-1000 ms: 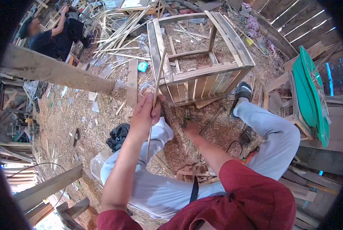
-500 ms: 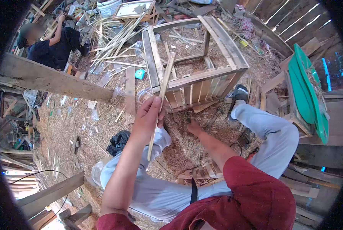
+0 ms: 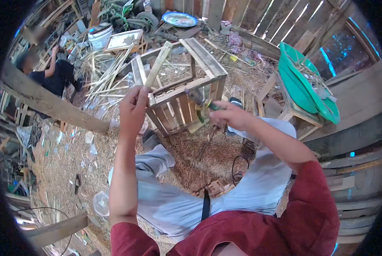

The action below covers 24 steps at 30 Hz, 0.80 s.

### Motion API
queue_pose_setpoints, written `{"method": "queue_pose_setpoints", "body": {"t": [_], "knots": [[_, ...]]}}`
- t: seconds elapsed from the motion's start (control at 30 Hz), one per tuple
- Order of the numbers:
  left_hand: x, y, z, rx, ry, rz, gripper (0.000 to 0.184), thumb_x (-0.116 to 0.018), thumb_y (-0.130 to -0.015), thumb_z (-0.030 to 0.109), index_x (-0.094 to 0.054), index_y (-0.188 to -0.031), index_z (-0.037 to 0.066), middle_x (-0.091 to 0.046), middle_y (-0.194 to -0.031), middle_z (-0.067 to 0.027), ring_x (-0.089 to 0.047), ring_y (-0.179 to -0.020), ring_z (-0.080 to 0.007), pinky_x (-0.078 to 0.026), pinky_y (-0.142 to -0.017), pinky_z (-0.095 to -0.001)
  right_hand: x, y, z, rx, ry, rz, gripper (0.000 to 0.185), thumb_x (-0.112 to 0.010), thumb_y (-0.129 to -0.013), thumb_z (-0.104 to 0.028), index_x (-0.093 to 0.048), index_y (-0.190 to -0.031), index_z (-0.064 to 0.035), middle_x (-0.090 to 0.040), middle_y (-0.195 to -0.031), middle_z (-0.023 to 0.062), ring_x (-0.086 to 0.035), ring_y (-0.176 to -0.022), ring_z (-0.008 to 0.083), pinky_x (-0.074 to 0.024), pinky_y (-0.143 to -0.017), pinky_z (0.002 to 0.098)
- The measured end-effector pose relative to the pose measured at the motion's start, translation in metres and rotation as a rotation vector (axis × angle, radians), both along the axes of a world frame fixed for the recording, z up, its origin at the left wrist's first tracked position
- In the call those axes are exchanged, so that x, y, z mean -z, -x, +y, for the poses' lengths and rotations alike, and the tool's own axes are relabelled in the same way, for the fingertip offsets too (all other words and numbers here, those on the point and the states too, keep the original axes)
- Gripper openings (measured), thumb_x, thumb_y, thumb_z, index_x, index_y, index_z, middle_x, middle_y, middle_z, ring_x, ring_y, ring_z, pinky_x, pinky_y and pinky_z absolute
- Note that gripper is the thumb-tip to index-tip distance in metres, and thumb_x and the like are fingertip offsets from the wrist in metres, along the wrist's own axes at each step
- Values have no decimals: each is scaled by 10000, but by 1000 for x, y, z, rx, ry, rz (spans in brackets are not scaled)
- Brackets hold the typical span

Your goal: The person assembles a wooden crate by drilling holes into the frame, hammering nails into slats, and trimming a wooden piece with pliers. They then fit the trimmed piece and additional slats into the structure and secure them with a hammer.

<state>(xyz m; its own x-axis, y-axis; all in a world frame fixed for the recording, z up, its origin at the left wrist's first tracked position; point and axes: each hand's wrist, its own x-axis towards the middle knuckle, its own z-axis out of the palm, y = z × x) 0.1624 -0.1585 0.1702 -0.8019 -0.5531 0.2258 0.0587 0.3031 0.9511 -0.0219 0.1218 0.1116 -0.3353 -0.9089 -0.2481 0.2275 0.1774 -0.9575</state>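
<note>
A thin wooden strip (image 3: 159, 63) is gripped by my left hand (image 3: 133, 107), its far end pointing up and away over a slatted wooden crate (image 3: 186, 91). My right hand (image 3: 231, 116) is closed around the handles of pliers (image 3: 203, 106); they look green and yellow, somewhat blurred, and the dark head points toward the crate's near rim. The crate stands on the ground in front of me, between and beyond my feet. I cannot tell whether the strip or the pliers touch its rim.
Loose wooden strips (image 3: 107, 77) lie in a pile left of the crate. A green plastic basin (image 3: 299, 89) leans on a wooden frame at right. A wooden beam (image 3: 50, 102) crosses the left side, with another person (image 3: 50, 77) seated beyond. Shavings cover the ground.
My right hand has risen from near the ground to the crate's near side, with the pliers now visible in it. My left hand still holds the strip, and the view has shifted.
</note>
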Motion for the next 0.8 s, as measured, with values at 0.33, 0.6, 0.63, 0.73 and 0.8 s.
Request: {"method": "queue_pose_setpoints", "body": {"t": [0.33,0.6,0.63,0.73,0.8], "knots": [[-26,22,16,-22,200,-61,332,-602,-1064,287,-731,-987,-9,-526,-663,42,-454,-614,-44,-333,-560,-246,-29,22,2,74,591,-252,381,-638,-906,-132,-627,-1261,6,-692,-1154,174,-655,-1151,315,-439,-1122,508],[-92,19,42,-15,538,-277,319,-650,-1030,301,-748,-996,-1,-535,-639,0,-475,-605,-75,-363,-561,-287,-42,18,-26,-95,674,-492,309,-649,-868,-163,-630,-1148,-32,-680,-1061,185,-669,-1043,343,-503,-1011,571],[-86,20,40,-49,563,-241,309,-656,-1025,289,-748,-1005,-5,-536,-638,-16,-468,-600,-88,-359,-559,-294,-41,17,-30,-106,735,-608,388,-563,-888,-89,-579,-1243,66,-692,-1072,242,-699,-1001,383,-519,-1016,568],[-51,26,25,-61,625,-40,305,-656,-1027,279,-743,-1020,-13,-525,-642,-11,-452,-604,-89,-351,-559,-297,-45,19,-37,-123,690,-560,400,-560,-880,-123,-583,-1239,52,-690,-1023,223,-698,-975,372,-538,-976,538],[-39,24,12,-58,593,-63,304,-644,-1035,269,-736,-1028,-20,-513,-651,-4,-431,-615,-79,-337,-557,-297,-39,19,-43,-37,647,-531,421,-558,-860,-142,-585,-1242,34,-690,-993,202,-699,-960,360,-549,-939,498]]}}
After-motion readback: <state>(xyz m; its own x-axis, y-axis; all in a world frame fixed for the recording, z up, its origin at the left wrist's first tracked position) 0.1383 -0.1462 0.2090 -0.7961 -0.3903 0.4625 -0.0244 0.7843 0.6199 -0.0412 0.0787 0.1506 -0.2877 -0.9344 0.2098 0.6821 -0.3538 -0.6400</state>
